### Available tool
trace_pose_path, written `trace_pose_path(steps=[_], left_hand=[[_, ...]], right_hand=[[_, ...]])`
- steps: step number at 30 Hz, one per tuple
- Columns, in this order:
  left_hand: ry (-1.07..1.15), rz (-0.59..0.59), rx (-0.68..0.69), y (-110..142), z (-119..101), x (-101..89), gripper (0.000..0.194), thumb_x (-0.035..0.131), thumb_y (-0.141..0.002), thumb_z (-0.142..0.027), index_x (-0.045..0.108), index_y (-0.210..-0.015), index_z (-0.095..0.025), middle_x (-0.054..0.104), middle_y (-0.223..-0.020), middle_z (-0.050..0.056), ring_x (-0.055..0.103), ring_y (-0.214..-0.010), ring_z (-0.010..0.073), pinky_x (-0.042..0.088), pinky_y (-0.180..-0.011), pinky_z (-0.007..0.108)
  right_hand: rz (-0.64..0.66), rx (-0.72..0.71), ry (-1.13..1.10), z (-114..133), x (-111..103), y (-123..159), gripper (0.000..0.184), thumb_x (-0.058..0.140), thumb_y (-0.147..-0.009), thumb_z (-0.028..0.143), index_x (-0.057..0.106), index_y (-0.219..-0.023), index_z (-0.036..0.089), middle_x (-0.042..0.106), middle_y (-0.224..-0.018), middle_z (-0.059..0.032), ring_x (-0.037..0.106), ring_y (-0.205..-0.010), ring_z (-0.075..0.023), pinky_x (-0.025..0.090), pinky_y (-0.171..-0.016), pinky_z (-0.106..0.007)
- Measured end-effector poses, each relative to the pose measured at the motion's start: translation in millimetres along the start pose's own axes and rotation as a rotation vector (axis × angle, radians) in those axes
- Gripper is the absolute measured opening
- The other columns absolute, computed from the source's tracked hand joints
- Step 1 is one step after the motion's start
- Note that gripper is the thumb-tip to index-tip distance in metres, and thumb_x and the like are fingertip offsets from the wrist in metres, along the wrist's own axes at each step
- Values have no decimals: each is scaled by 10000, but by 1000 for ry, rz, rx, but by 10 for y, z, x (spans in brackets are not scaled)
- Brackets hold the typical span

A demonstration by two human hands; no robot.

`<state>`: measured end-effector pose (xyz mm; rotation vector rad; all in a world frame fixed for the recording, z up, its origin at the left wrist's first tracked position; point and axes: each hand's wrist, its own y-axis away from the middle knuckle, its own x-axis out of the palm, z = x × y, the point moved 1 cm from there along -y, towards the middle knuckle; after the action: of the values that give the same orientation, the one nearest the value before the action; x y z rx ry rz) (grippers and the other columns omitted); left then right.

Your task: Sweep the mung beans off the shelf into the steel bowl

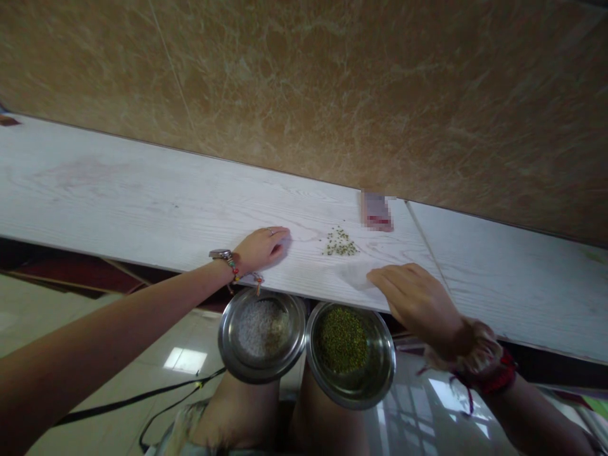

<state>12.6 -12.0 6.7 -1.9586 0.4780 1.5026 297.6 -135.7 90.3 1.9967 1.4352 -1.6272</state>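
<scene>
Shows a small, loose scatter of mung beans (341,244) out on the worktop (142,183), between the left hand (261,248) and the right hand (415,297), with a few strays apart along the far side. Shows far more in a heap of mung beans (342,341) inside the right-hand steel bowl (386,373), below the near edge and over the thighs (247,405). Has white, rice-like grains (259,326) in the left-hand steel bowl (232,370), close beside the other, with a browner patch toward one side; visible only there.

Judging by that split, seems at an early point: a little set out, the bulk left in the bowls. Hard to call the scatter finished or not, being uneven and without definite shape. Cannot settle the amount meant for use from either bowl.

Rests the left hand on the worktop, palm down and loosely curled, with nothing visibly grasped. Has the right hand above the near edge, fingers bent together at a pale, translucent piece (356,275), blurred against the white surface; cannot tell gripping from mere touching there. Shows also a small flat packet (375,210), pixelated beyond reading, near the wall (285,82), touched by neither hand.
</scene>
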Motion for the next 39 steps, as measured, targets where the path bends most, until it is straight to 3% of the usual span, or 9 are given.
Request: trace_pose_path(steps=[14,22,29,39], left_hand=[[5,-7,12,3,24,18,387,422,-860,-242,564,-1208,-152,610,-1270,109,562,-1164,230,441,-1007,387],[25,22,-2,-13,31,26,404,406,-863,-257,560,-1208,-117,596,-1281,133,552,-1173,246,426,-1017,397],[6,20,2,-12,42,36,403,408,-865,-260,555,-1219,-136,600,-1281,114,557,-1168,237,431,-1016,393],[14,-8,25,-12,44,42,390,416,-857,-248,564,-1206,-155,611,-1268,97,553,-1172,230,434,-1012,389]], right_hand=[[32,77,72,-69,-108,266,296,399,-807,-17,651,-891,113,703,-771,-83,603,-687,-172,436,-651,-297],[60,93,-42,15,-298,212,282,404,-837,9,654,-928,102,707,-798,-84,603,-706,-162,435,-672,-289],[114,143,105,2,-299,285,298,390,-788,-19,660,-861,83,677,-701,-95,568,-599,-177,409,-593,-306],[159,173,-155,239,-495,131,260,375,-904,91,634,-898,122,644,-682,-43,566,-605,-154,425,-593,-280]])
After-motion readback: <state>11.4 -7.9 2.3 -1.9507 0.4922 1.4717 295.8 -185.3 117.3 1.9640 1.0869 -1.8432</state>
